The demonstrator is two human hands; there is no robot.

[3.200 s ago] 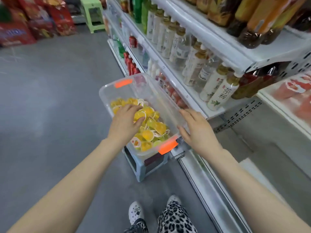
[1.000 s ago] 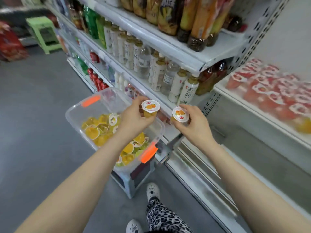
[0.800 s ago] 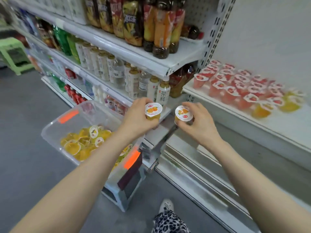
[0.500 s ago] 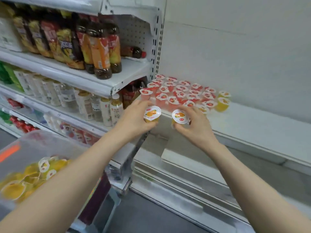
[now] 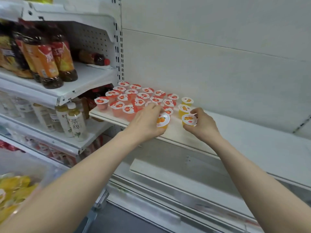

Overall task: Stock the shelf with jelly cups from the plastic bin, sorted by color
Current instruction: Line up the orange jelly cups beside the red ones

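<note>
My left hand [image 5: 146,122] grips an orange jelly cup [image 5: 162,120] over the front edge of the white shelf [image 5: 244,137]. My right hand [image 5: 202,123] pinches a second orange jelly cup [image 5: 189,120] just in front of two orange cups [image 5: 184,109] standing on the shelf. Several red jelly cups [image 5: 133,98] stand in rows on the shelf's left part. The clear plastic bin [image 5: 25,172] with yellow and orange cups shows blurred at the lower left.
Tea and juice bottles [image 5: 50,64] fill the neighbouring shelves on the left, pale bottles [image 5: 74,123] below them. A perforated upright [image 5: 118,47] divides the bays. The white shelf runs bare to the right. A lower white shelf [image 5: 168,170] lies beneath.
Both hands took a cup from the bin and carried them up and right to the shelf. They now hold the cups low beside the orange cups.
</note>
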